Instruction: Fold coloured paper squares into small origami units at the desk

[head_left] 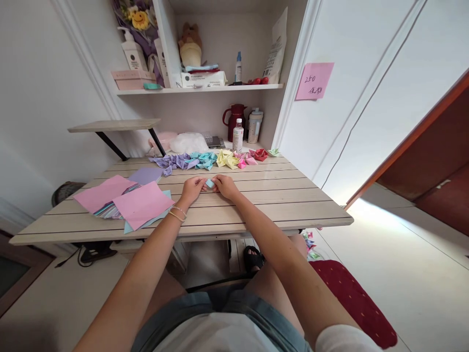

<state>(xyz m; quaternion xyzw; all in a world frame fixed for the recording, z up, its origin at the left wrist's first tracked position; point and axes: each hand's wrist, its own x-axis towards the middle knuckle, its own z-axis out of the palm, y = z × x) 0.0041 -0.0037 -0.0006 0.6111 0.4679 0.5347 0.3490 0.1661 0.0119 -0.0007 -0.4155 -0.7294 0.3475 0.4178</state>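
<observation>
Between my two hands, just above the middle of the wooden desk (278, 200), is a small folded piece of light blue paper (210, 183). My left hand (194, 188) pinches its left side, and my right hand (225, 186) pinches its right side. Behind the hands lies a row of folded paper pieces: purple ones (176, 161), turquoise ones (205, 160), yellow ones (227, 159), pink ones (246, 160) and a red one (261, 154). Left of my left hand are pink paper sheets (142, 203) over a stack of coloured paper, with a purple sheet (145, 174) behind.
A small raised shelf (113, 125) stands at the desk's back left. At the back are a plastic bottle (238, 136), a dark red jug (236, 122) and a tumbler (255, 125). A red cushioned seat (351, 298) is at the lower right.
</observation>
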